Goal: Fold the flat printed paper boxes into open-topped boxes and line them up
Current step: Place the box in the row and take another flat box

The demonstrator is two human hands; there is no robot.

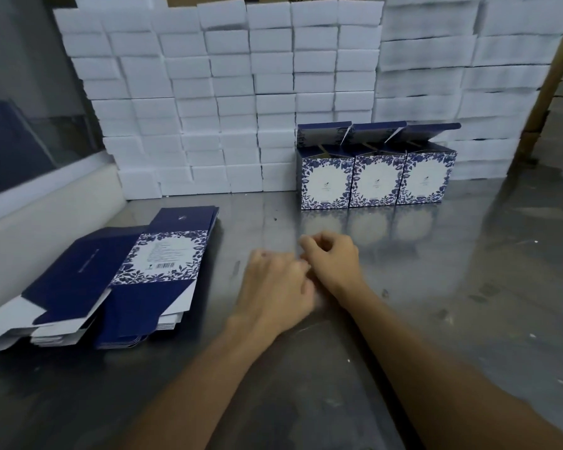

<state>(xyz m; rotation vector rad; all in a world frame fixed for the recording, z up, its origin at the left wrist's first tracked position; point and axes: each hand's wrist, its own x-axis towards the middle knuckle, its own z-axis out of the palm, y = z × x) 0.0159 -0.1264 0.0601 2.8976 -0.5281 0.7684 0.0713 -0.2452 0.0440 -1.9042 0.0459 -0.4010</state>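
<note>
Three folded boxes (374, 180) with blue floral print stand side by side at the back of the metal table (436, 287), lids tilted up. A stack of flat printed boxes (137, 271) lies at the left, dark blue with a floral panel on top. My left hand (273, 287) and my right hand (333, 261) rest together on the table centre, fingers curled and touching each other, holding nothing. Both are well apart from the stack and from the row.
A wall of stacked white foam blocks (225, 92) runs along the back of the table. A white ledge with a glass pane (30, 151) borders the left side. A brown cardboard edge (559, 76) stands at the far right.
</note>
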